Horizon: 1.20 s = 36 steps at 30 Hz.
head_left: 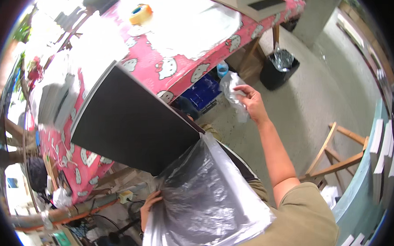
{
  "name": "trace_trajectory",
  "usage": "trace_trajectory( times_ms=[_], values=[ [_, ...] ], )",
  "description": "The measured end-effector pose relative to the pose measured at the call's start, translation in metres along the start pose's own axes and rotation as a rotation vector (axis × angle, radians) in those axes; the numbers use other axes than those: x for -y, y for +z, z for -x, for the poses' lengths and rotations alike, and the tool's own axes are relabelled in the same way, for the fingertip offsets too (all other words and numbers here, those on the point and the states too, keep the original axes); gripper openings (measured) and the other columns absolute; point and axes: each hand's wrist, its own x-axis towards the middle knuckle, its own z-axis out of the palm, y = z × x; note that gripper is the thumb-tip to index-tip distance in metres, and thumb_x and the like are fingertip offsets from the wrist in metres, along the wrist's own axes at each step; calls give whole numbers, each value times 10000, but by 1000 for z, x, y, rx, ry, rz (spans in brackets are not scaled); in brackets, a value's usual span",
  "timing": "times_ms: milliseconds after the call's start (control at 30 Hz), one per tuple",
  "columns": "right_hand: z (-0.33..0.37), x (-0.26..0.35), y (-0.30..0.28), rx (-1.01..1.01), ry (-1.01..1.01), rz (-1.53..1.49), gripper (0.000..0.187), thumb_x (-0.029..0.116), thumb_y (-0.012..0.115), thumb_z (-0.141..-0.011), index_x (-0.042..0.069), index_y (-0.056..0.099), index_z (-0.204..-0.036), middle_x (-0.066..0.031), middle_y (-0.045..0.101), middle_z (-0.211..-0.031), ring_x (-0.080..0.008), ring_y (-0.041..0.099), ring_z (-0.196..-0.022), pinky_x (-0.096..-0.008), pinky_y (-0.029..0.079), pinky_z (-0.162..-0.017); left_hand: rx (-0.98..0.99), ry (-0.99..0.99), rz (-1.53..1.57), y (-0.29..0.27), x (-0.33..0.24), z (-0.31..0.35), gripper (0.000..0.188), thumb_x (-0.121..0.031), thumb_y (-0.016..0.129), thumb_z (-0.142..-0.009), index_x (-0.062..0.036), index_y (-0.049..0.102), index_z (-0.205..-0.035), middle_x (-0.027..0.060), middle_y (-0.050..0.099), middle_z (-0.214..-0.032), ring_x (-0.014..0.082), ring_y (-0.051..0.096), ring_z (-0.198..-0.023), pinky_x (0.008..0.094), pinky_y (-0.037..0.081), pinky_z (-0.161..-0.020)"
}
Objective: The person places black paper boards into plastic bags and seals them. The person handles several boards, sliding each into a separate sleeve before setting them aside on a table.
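A large black board-like sheet or stack (131, 121) with a pale layered edge leans at an angle against the table edge. Clear plastic sheeting, like a bag (204, 193), covers its near end and spreads over my lap. My left hand (151, 206) grips the plastic at its left side, fingers bent over it; part of the hand is hidden behind the sheeting. Out to the right, my right hand (252, 104) pinches a crumpled piece of clear plastic (234, 95) between thumb and fingers, apart from the black stack.
A table with a pink patterned cloth (184, 77) holds an orange tape roll (141, 14) and a grey stack (57, 102). Beyond my right hand stands a black bin (279, 71) with a plastic liner. Lower right is a wooden stool frame (339, 160); underneath the table, a blue crate (202, 93).
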Motion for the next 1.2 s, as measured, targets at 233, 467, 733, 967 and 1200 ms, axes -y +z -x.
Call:
trace_trajectory(
  times_ms=[233,467,733,967,1200],
  values=[
    [49,96,147,1067,-348,386,330,-125,436,-736,21,566,-1002,-91,575,-964,-199,535,-959,-285,400,-827,-165,259,-801,-21,-48,4,579,-22,613,-635,25,413,-1176,193,354,-1263,277,306,-1199,365,252,-981],
    [62,133,221,1505,121,461,321,-29,490,-761,98,574,-1043,-64,610,-872,-113,561,-779,-265,445,-703,42,771,41,-31,-185,-49,857,-279,780,-546,17,354,-1229,146,396,-1228,232,337,-1176,328,269,-958],
    [-1,115,223,1066,331,-115,437,183,595,-796,-6,437,-1156,-37,559,-932,-72,524,-824,-198,423,-714,-323,326,789,-16,-149,-87,219,-173,630,-776,-35,545,-923,-16,572,-823,45,484,-730,190,373,-651],
    [-20,100,216,982,142,440,190,118,657,-731,-14,576,-841,14,566,-718,-50,500,-672,-190,399,-619,-710,436,809,-27,-145,-88,292,-90,617,-774,-20,473,-1019,12,542,-904,64,497,-786,193,394,-699],
    [-23,98,200,791,90,141,115,99,628,-764,23,588,-840,41,548,-702,-20,458,-627,-175,379,-561,-649,465,551,-35,-138,-88,559,-137,693,-684,-28,412,-1154,77,481,-1098,162,460,-995,289,337,-880]
  ],
)
